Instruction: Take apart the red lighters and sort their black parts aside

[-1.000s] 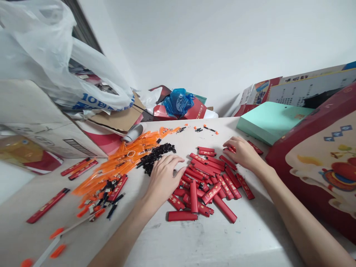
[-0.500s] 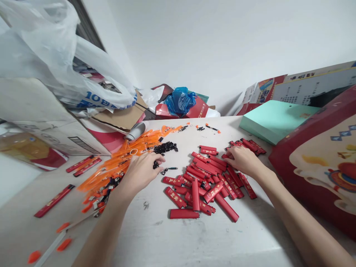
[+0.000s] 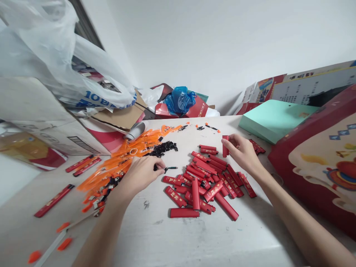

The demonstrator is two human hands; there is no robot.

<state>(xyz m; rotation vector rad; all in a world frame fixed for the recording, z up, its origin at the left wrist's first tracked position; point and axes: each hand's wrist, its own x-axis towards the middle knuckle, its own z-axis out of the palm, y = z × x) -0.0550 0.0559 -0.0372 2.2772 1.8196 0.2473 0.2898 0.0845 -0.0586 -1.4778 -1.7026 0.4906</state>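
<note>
My right hand [image 3: 244,154] holds one red lighter case [image 3: 225,145] upright, lifted just above a loose pile of red lighter cases [image 3: 207,181] on the white table [image 3: 194,237]. My left hand [image 3: 141,172] pinches a small black part with a thin stem [image 3: 170,168] at the near edge of a heap of black parts [image 3: 162,148]. A spread of orange plastic strips [image 3: 122,163] lies to the left of that hand.
A cardboard box with a white plastic bag [image 3: 58,74] stands at the left. A mint green box [image 3: 275,118] and a big red box [image 3: 319,155] line the right side. A blue bag [image 3: 179,100] sits at the back. Stray red cases [image 3: 54,200] lie at the left.
My left hand moved from the red pile to the black heap and picked up one black part. My right hand lifted one red case off the pile.
</note>
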